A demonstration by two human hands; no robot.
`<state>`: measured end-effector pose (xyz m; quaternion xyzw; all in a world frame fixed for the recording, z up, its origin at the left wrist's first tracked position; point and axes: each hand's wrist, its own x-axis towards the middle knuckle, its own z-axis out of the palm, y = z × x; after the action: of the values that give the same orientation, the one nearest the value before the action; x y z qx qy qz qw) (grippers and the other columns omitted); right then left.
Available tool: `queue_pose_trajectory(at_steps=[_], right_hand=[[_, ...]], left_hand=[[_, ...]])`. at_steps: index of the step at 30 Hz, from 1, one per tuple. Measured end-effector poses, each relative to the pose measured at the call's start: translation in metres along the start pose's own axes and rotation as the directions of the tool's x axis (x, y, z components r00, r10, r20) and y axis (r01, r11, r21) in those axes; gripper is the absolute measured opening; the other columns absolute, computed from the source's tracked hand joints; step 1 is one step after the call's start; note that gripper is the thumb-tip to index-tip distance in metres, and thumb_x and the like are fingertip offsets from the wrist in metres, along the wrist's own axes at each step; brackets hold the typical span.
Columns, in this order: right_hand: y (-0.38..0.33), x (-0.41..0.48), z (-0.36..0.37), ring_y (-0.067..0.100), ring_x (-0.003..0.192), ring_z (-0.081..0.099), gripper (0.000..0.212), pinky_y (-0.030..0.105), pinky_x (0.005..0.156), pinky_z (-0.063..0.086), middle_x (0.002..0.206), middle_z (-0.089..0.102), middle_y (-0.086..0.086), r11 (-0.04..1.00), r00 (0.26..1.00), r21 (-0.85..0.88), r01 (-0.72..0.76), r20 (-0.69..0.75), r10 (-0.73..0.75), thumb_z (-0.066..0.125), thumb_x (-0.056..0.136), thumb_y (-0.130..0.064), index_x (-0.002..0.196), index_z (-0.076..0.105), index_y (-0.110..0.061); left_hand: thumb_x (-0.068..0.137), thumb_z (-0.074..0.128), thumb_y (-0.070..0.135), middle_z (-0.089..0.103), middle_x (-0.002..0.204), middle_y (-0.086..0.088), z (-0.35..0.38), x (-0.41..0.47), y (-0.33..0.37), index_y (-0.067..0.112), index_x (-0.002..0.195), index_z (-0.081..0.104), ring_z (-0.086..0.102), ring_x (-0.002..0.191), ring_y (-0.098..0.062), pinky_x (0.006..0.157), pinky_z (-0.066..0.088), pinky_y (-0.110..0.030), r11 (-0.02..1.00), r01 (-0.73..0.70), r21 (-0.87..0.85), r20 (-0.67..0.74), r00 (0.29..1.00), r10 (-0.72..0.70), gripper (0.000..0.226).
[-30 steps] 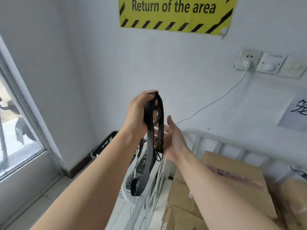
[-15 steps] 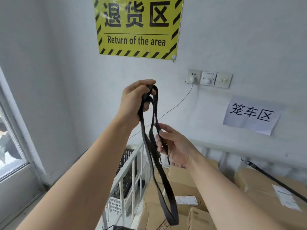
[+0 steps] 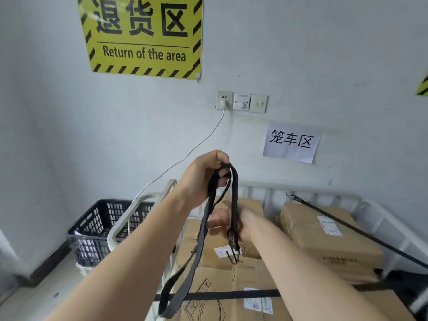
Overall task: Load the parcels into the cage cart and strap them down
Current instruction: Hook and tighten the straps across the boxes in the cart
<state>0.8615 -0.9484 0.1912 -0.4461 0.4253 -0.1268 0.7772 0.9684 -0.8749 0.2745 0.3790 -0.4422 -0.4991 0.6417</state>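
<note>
The fingers (image 3: 218, 155) of the left hand (image 3: 201, 179) were clenched round the bunched top of a black strap (image 3: 201, 237), held up high. Lower down, the right hand (image 3: 234, 224) gripped one run of the same strap, with its hook (image 3: 232, 257) dangling just beneath. The strap's long loop hung in front of the left forearm. Below sat cardboard parcels (image 3: 324, 230) in the white cage cart (image 3: 370, 214), a second strap (image 3: 231, 295) lying across the nearest ones. A black crate (image 3: 97, 218) stood beside the cart.
</note>
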Motion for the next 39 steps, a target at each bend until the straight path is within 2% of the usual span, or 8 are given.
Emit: queue_pose_trajectory(at_steps=[3,6,15,20,23,28,33,39], right_hand=[[0.009,0.002,-0.018,0.028,0.078,0.060,0.057,0.020,0.035,0.044,0.088,0.072,0.019,0.998,0.997,0.035,-0.052,0.058,0.050,0.039,0.100,-0.044,0.098,0.066,0.006],[0.014,-0.007,-0.033,0.025,0.057,0.065,0.038,0.022,0.034,0.044,0.087,0.069,0.019,0.997,0.999,0.057,-0.050,0.001,0.050,0.058,0.093,-0.030,0.120,0.059,-0.002],[0.014,-0.044,-0.152,0.017,0.048,0.058,0.017,0.026,0.046,0.049,0.057,0.057,0.008,0.968,0.992,0.247,0.036,-0.129,-0.004,0.047,0.096,-0.004,0.083,0.058,0.001],[0.008,-0.082,-0.245,0.027,0.077,0.065,0.051,0.036,0.062,0.052,0.095,0.064,0.020,0.917,0.937,0.307,0.254,-0.312,-0.155,0.030,0.078,0.021,0.104,0.063,-0.008],[0.007,-0.095,-0.295,0.026,0.068,0.067,0.037,0.031,0.057,0.051,0.087,0.068,0.019,0.831,0.883,0.358,0.426,-0.366,-0.295,0.037,0.068,0.016,0.091,0.058,-0.005],[-0.002,-0.111,-0.357,0.020,0.061,0.063,0.015,0.025,0.052,0.043,0.076,0.063,0.009,0.767,0.818,0.340,0.544,-0.419,-0.394,0.060,0.093,-0.015,0.081,0.056,-0.008],[-0.010,-0.105,-0.410,0.021,0.073,0.071,0.023,0.030,0.072,0.052,0.100,0.068,0.014,0.763,0.805,0.301,0.572,-0.383,-0.453,0.054,0.097,-0.004,0.119,0.058,-0.009],[-0.026,-0.085,-0.470,0.028,0.088,0.070,0.018,0.044,0.096,0.051,0.085,0.072,0.013,0.819,0.808,0.214,0.532,-0.418,-0.415,0.046,0.098,0.003,0.104,0.062,-0.003]], left_hand=[[0.064,0.038,0.007,0.033,0.057,-0.001,0.021,-0.003,-0.002,0.013,0.063,0.055,0.028,0.053,-0.017,0.052,0.025,-0.026,0.999,0.025,-0.039,0.098,0.995,-0.021,0.018],[0.062,0.036,0.006,0.030,0.054,0.001,0.043,-0.001,-0.008,0.011,0.058,0.054,0.025,0.051,-0.016,0.051,0.021,-0.026,0.998,0.054,-0.043,0.165,0.985,-0.046,0.019],[0.074,0.051,0.005,0.028,0.047,0.006,0.114,0.040,-0.060,0.010,0.069,0.057,0.015,0.049,-0.013,0.050,0.015,-0.026,0.984,0.090,0.153,0.182,0.976,-0.117,0.010],[0.073,0.065,0.007,0.049,0.063,-0.010,0.160,0.075,-0.114,0.013,0.078,0.057,0.040,0.056,-0.020,0.045,0.024,-0.021,0.907,0.123,0.402,0.047,0.987,-0.154,0.011],[0.079,0.063,-0.002,0.049,0.064,-0.011,0.192,0.091,-0.147,0.010,0.075,0.058,0.036,0.051,-0.017,0.044,0.024,-0.021,0.856,0.148,0.496,-0.044,0.988,-0.145,0.015],[0.086,0.066,0.006,0.050,0.055,0.004,0.246,0.123,-0.193,0.012,0.076,0.067,0.040,0.043,-0.005,0.044,0.031,-0.013,0.713,0.173,0.679,-0.079,0.983,-0.163,0.012],[0.082,0.074,0.020,0.051,0.050,0.014,0.278,0.164,-0.228,0.012,0.079,0.071,0.044,0.048,-0.002,0.051,0.034,-0.015,0.683,0.160,0.713,-0.034,0.980,-0.194,0.010],[0.084,0.061,-0.002,0.052,0.064,0.002,0.288,0.228,-0.264,0.017,0.078,0.065,0.045,0.056,-0.011,0.056,0.037,-0.020,0.600,0.182,0.779,-0.038,0.969,-0.244,0.020]])
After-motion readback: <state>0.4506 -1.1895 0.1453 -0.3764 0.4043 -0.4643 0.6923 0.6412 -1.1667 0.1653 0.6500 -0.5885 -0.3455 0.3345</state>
